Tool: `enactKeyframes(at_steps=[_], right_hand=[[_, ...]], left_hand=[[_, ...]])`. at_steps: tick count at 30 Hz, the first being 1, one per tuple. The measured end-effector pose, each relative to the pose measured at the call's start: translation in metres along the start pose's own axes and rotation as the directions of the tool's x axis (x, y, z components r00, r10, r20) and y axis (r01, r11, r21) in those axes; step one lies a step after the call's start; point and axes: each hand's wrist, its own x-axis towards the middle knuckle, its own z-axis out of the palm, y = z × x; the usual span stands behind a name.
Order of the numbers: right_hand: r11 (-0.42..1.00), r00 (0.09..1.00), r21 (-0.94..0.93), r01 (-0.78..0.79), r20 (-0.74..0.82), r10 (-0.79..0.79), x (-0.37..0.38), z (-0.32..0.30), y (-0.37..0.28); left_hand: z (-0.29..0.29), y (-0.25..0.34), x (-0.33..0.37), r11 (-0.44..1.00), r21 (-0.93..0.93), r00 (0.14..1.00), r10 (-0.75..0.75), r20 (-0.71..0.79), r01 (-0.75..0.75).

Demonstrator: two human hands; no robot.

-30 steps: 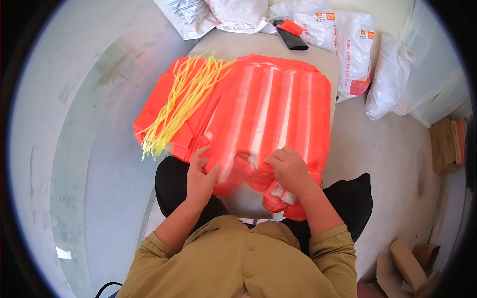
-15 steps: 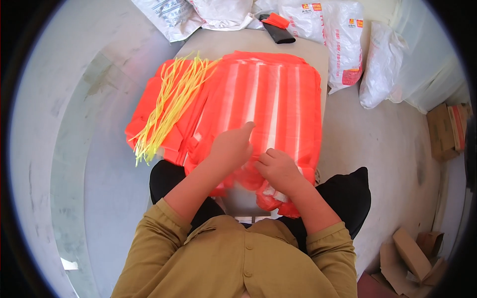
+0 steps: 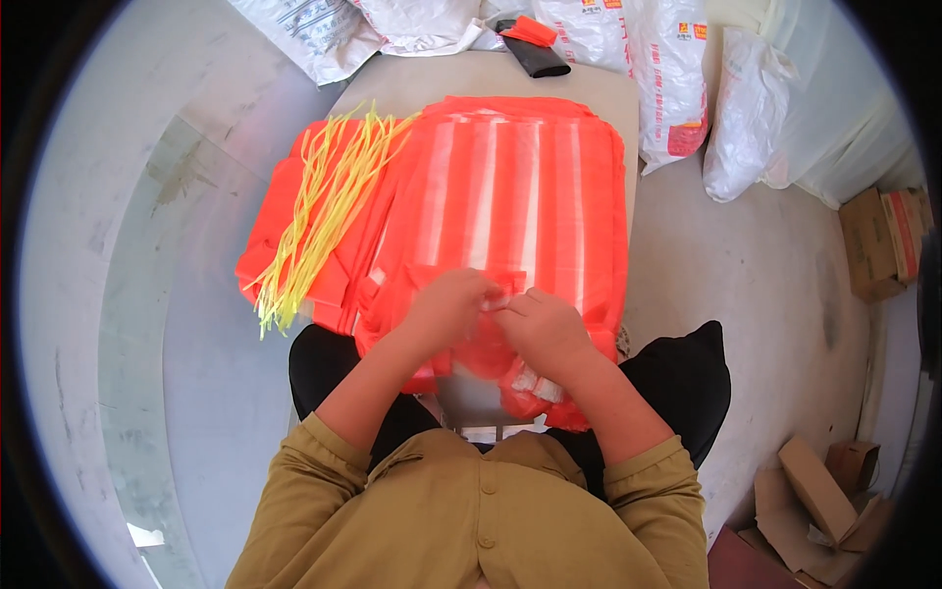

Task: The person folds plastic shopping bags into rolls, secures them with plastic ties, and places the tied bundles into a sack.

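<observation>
A pale grey floor (image 3: 177,294) spread wide and bare on the left. On the small grey table (image 3: 549,83) lay a broad stack of orange striped plastic bags (image 3: 510,187), reaching its right edge and hanging over its near edge toward the person's lap. White woven sacks with red and yellow label patches (image 3: 657,69) crowded the far right. Brown cardboard boxes (image 3: 814,491) sat at near right. A bundle of thin yellow ties (image 3: 314,216) lay across the stack's left side. The left hand (image 3: 446,309) and right hand (image 3: 540,329) met fingertip to fingertip, pinching the near edge of the top bag.
</observation>
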Motion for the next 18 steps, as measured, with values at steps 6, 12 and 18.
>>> enactKeyframes(at_steps=[6,12,18], right_hand=[[0.992,0.992,0.083,-0.098,-0.074,0.104,0.006,0.001,0.004],[0.945,0.944,0.203,-0.257,-0.158,0.291,0.013,-0.020,0.020],[0.734,0.740,0.340,-0.588,-0.139,0.658,-0.018,-0.072,0.068]], left_hand=[[0.007,0.006,-0.012,0.951,0.178,0.957,0.273,-0.093,-0.254],[0.018,-0.001,-0.006,0.987,0.102,0.979,0.138,-0.153,-0.123],[0.008,0.012,-0.002,0.872,-0.403,0.945,-0.323,-0.043,0.280]])
